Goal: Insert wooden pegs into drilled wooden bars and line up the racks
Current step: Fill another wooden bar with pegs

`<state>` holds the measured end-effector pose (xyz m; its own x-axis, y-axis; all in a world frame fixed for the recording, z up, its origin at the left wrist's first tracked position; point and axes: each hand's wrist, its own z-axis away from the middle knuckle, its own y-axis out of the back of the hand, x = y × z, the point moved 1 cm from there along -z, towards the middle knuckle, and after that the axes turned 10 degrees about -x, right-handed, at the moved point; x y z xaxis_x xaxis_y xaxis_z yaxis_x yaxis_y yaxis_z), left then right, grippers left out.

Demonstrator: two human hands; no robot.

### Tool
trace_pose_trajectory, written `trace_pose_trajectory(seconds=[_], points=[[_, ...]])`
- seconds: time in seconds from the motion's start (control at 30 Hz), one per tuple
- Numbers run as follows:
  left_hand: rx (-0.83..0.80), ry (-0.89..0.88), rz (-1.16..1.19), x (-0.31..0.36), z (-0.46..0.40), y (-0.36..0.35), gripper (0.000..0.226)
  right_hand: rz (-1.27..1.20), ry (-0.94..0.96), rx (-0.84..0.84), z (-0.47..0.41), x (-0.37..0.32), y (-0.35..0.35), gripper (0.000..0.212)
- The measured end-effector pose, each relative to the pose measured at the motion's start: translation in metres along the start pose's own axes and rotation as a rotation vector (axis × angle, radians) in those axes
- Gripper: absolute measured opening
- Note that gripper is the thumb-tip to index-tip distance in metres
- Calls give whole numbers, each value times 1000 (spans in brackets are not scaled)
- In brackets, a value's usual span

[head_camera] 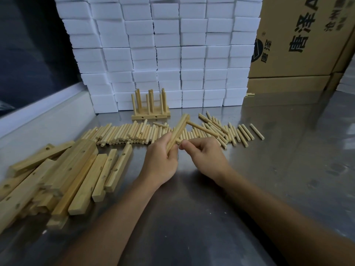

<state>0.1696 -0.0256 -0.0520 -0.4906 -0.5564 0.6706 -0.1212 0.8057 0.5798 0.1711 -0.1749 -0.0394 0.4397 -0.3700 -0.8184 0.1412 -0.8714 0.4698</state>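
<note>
Left hand grips a few pegs; right hand pinches another. Finished racks stand behind; most bars look unpegged.

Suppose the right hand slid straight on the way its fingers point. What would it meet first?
Most likely the left hand and the pegs it grips: the right hand points left, fingertips almost touching them, though depth is uncertain.

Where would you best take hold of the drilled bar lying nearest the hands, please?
Grip the nearest drilled bar by its two long side faces near the middle, coming down from above with the fingers. It lies flat on the steel table, holes facing up, its right side open toward the left hand. Another bar lies close on its left, so that gap is tight.
</note>
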Motion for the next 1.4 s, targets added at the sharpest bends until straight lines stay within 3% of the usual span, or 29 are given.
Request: trace_pose_trajectory(seconds=[0.07, 0.1, 0.23, 0.33, 0.43, 0.53, 0.6, 0.7, 0.9, 1.13, 1.27, 1.4], points=[[2, -3, -22, 0, 0, 0, 12, -151, -84, -36, -1, 0, 2, 29], [0, -2, -18, 0, -1, 0, 12, -93, -50, -39, -1, 0, 2, 32], [-2, 27, 49, 0, -1, -1, 13, 617, 270, 75, 3, -2, 2, 36], [3, 49, 61, -2, 0, -2, 10, 807, 370, 167, 6, -3, 5, 37], [-12, 30, 60, -1, 0, -1, 12, 641, 285, 156, 5, -2, -1, 35], [-13, 27, 57, 0, 0, 0, 13, 98, 12, 49, 1, -4, -3, 30], [-16, 46, 111, 2, 1, -1, 16, -130, -116, 43, -1, -5, 0, 24], [-2, 89, 167, 4, 2, -2, 30, -321, -158, 49, -1, -6, 5, 22], [12, 141, 242, 6, 2, -2, 29, -582, -263, -81, -2, -9, 14, 15], [-87, 292, 566, 6, 1, 4, 15, -487, -127, -17, -1, -10, 10, 13], [-149, 402, 777, 2, -2, 10, 18, -340, -43, 13, -1, -10, 4, 14], [-27, 513, 930, -2, -6, 13, 17, -71, -16, 36, -3, -3, 3, 11]])
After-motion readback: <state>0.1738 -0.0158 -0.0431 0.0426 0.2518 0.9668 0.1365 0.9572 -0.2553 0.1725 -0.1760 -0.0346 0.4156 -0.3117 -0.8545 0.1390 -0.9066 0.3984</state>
